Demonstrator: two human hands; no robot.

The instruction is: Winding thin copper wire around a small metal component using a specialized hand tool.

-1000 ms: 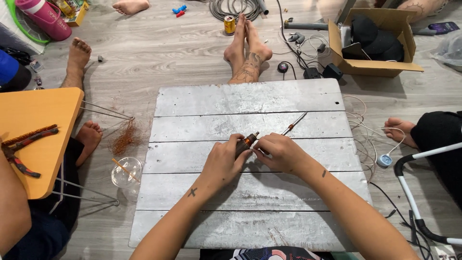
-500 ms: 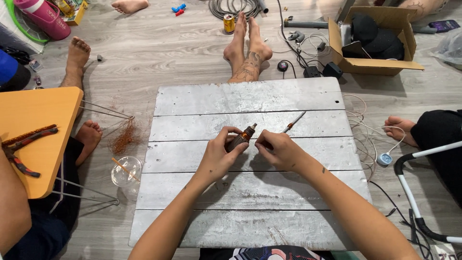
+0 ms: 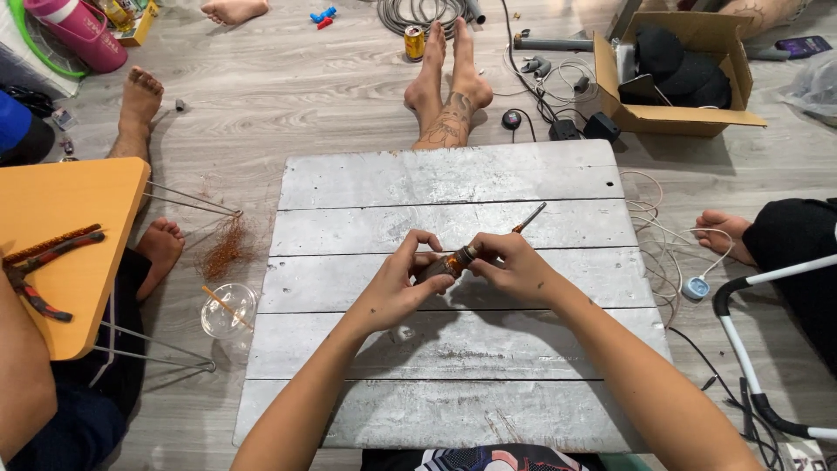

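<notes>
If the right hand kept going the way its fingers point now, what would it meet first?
The right hand points left along the small brown cylindrical part it holds, so it would likely meet the left hand first, gripping the same part's other end. Depth looks about level.

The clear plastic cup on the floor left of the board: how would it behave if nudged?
The clear plastic cup looks thin-walled and nearly empty, so probably light and quick to slide or tip. The stick leaning inside it would likely shift. Once on its side, its round wall could roll.
</notes>
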